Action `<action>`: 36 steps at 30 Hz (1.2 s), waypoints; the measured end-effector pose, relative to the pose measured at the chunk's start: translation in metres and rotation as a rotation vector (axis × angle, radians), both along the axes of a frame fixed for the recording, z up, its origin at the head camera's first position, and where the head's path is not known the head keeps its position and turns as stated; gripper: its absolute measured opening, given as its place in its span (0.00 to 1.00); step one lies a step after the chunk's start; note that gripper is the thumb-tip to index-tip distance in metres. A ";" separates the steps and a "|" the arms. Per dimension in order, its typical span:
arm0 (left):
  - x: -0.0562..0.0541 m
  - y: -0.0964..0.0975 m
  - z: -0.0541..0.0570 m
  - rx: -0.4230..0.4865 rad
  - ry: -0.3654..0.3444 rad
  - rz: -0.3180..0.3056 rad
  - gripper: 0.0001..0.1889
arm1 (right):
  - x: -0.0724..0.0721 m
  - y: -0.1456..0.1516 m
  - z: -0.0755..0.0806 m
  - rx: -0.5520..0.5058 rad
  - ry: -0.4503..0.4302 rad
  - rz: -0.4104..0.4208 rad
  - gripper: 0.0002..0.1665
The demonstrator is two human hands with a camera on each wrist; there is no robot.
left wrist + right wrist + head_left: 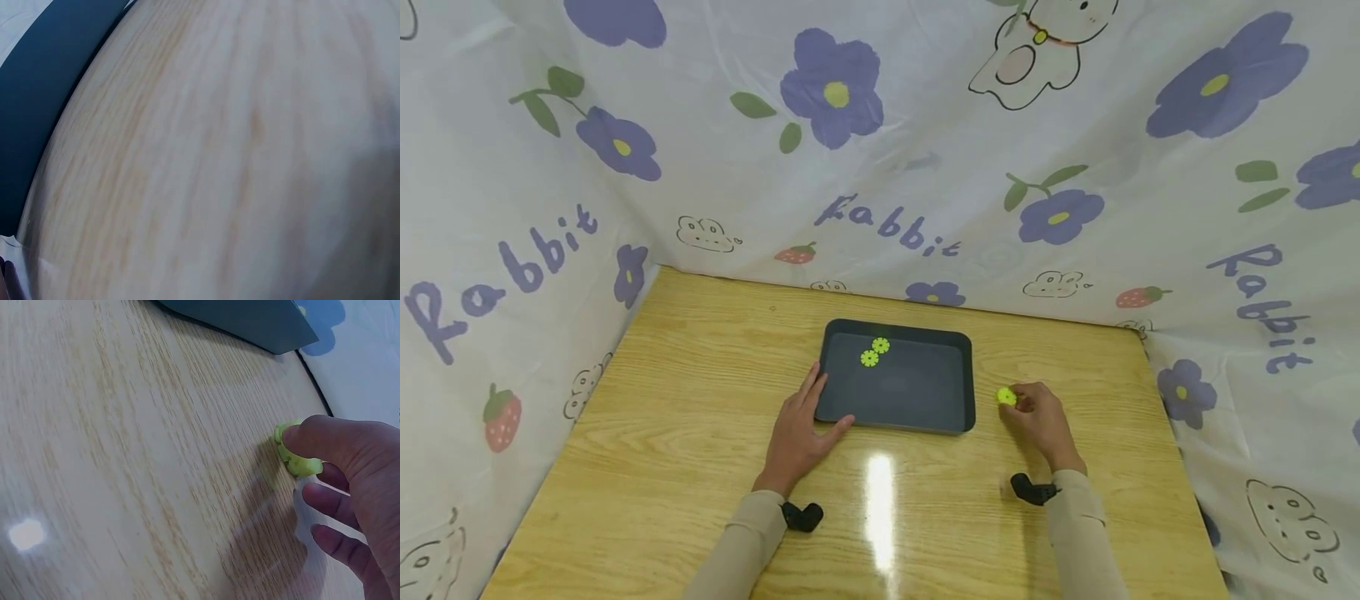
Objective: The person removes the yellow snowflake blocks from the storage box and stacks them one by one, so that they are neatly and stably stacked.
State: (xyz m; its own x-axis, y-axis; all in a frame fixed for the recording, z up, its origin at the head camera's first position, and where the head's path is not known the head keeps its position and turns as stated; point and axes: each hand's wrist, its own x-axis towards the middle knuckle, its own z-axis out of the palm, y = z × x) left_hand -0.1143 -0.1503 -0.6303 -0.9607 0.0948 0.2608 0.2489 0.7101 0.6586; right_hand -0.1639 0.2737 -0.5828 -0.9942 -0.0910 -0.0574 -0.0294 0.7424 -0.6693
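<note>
A dark grey rectangular tray (895, 417) lies on the wooden table. Two yellow-green notched discs (869, 358), interlocking building pieces by their look, are side by side near its far left part, touching or nearly so. My left hand (797, 437) rests along the tray's left wall and near corner, fingers extended and thumb spread along the front edge. Right of the tray, my right hand (1041, 421) pinches another yellow-green notched disc (1007, 397) between thumb and fingers. In the right wrist view, the thumb covers part of this notched disc (300, 464), just above or on the tabletop; I cannot tell which.
The wooden table (700, 358) meets a white printed cloth (910, 183) along its back, left and right sides. Black wrist mounts (1033, 489) sit on both sleeves. In the left wrist view only the tray's side wall (44, 94) and the tabletop show clearly.
</note>
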 end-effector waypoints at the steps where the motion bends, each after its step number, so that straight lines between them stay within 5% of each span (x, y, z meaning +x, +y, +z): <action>1: 0.000 0.000 0.000 0.001 0.001 0.000 0.46 | 0.000 0.000 0.000 0.003 0.003 0.006 0.26; 14: 0.000 -0.002 -0.001 0.000 -0.005 0.005 0.46 | -0.018 -0.012 0.031 0.020 0.129 0.057 0.33; 24: 0.000 -0.002 -0.001 -0.010 -0.038 0.004 0.47 | -0.054 -0.076 0.056 0.005 0.173 0.164 0.30; 29: 0.000 -0.002 -0.002 -0.004 -0.032 0.000 0.47 | -0.069 -0.122 0.050 0.027 0.181 0.284 0.27; 36: 0.000 -0.003 -0.002 -0.007 -0.022 0.003 0.47 | -0.076 -0.172 0.025 0.089 0.077 0.409 0.26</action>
